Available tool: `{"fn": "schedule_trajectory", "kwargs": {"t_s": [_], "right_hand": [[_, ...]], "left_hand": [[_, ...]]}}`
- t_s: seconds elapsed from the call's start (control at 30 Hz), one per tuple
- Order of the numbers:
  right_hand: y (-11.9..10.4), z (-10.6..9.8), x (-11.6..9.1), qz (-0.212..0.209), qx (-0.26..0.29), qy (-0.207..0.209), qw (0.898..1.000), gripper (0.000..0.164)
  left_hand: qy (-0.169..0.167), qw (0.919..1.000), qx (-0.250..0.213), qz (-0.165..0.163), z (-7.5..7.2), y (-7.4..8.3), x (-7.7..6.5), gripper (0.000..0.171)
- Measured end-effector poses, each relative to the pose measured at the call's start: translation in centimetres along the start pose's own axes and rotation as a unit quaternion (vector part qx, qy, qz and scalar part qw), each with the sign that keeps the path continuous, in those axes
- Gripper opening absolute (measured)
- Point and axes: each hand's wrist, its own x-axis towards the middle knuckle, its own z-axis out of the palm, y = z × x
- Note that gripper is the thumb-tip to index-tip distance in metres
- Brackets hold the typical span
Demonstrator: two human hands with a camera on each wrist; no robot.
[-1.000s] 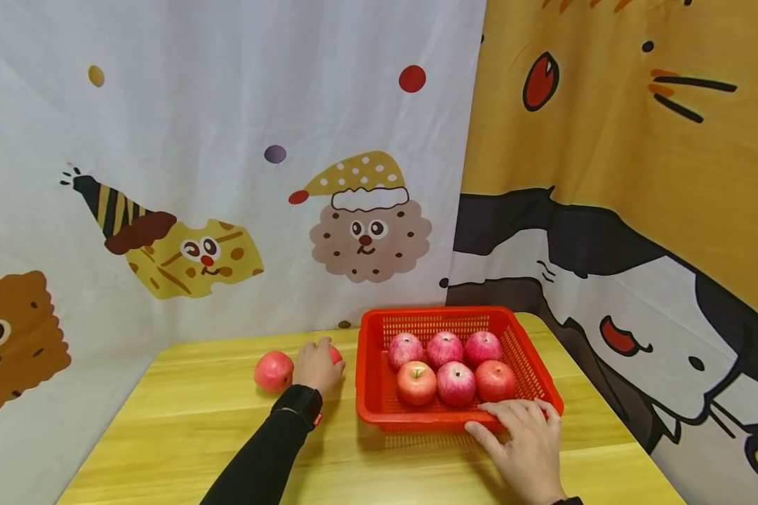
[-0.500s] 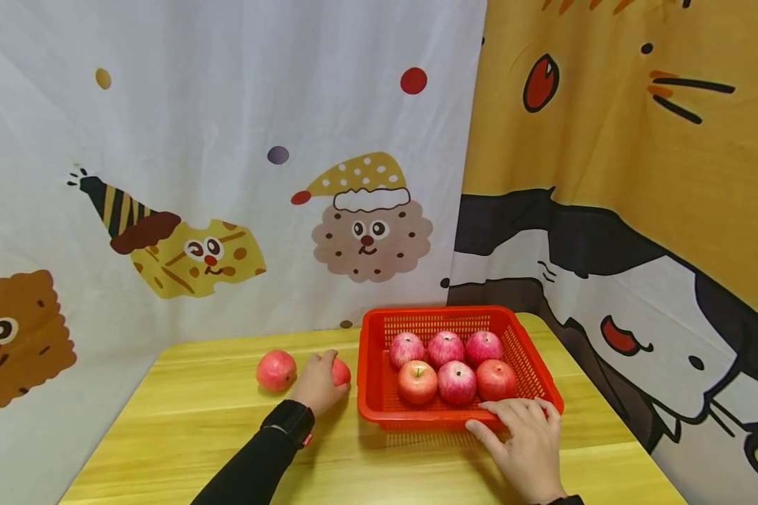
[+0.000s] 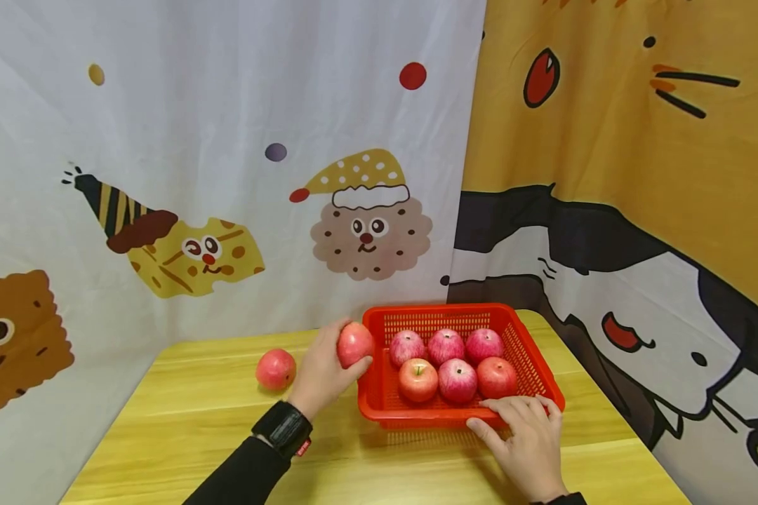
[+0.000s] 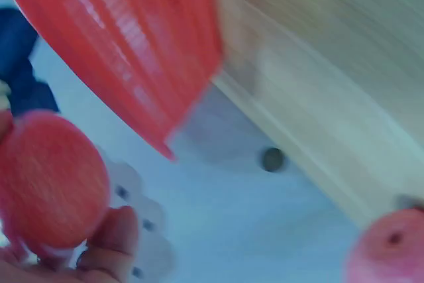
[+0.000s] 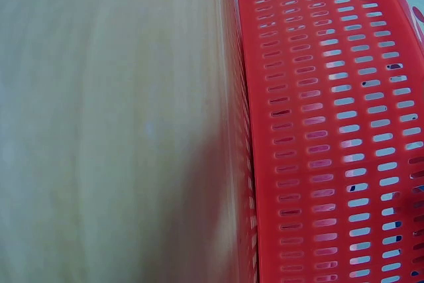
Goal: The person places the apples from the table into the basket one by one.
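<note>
In the head view, my left hand [image 3: 323, 368] holds a red apple [image 3: 355, 344] between fingers and thumb, raised beside the left rim of a red plastic basket [image 3: 369, 407]. The held apple [image 4: 53, 180] also shows in the left wrist view, partly in front of my fingers. My right hand [image 3: 526, 443] grips the basket's front rim near its right corner, fingers over the edge and thumb outside. Several apples stand in two rows inside, among them a yellowish-red apple [image 3: 417, 380]. The right hand is out of sight in the right wrist view, where the slotted basket wall [image 5: 318, 130] shows.
One more apple [image 3: 276, 369] lies on the wooden table [image 3: 183, 421], left of my left hand. A white curtain [image 3: 196, 91] with cartoon prints hangs behind the table, and a printed orange curtain [image 3: 606, 140] at the right.
The left hand has lifted the apple off the table and brought it right, up to the basket's left rim. The right hand and the basket have stayed in place.
</note>
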Motion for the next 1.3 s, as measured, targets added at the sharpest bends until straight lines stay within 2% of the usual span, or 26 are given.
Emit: {"fn": "schedule_trajectory", "kwargs": {"t_s": [0.07,0.17,0.27,0.37,0.63,0.97,1.07,1.2,1.3], "right_hand": [[0.0,0.0,0.0,0.0,-0.001,0.001,1.0,0.04],[-0.1,0.0,-0.1,0.001,-0.001,0.0,1.0,0.04],[-0.1,0.0,0.0,0.001,-0.001,0.0,1.0,0.039],[-0.2,0.0,-0.1,-0.003,0.001,0.005,1.0,0.039],[-0.3,0.0,0.1,-0.02,0.004,0.019,1.0,0.04],[-0.2,-0.1,0.1,-0.014,0.003,0.014,1.0,0.039],[-0.2,-0.1,0.1,-0.016,0.002,0.018,1.0,0.039],[-0.2,-0.1,0.0,-0.011,-0.001,0.013,1.0,0.039],[-0.3,0.0,0.0,-0.009,0.0,0.01,1.0,0.039]], "left_hand": [[-0.031,0.9978,0.016,0.056,0.6,1.3,-0.1,0.073],[-0.091,0.9885,0.052,0.108,1.8,2.5,-0.5,0.076],[-0.147,0.978,0.081,0.124,2.9,2.8,-0.7,0.08],[-0.168,0.9717,0.098,0.134,3.5,2.8,-0.6,0.082],[-0.185,0.9664,0.11,0.141,4.0,2.3,-0.3,0.082],[-0.192,0.9586,0.137,0.159,3.9,2.3,-0.5,0.085],[-0.179,0.9592,0.131,0.175,3.8,2.2,-0.7,0.077],[-0.162,0.9605,0.101,0.203,3.8,2.2,-0.9,0.058],[-0.156,0.9595,0.079,0.221,3.8,2.2,-0.8,0.05]]}}
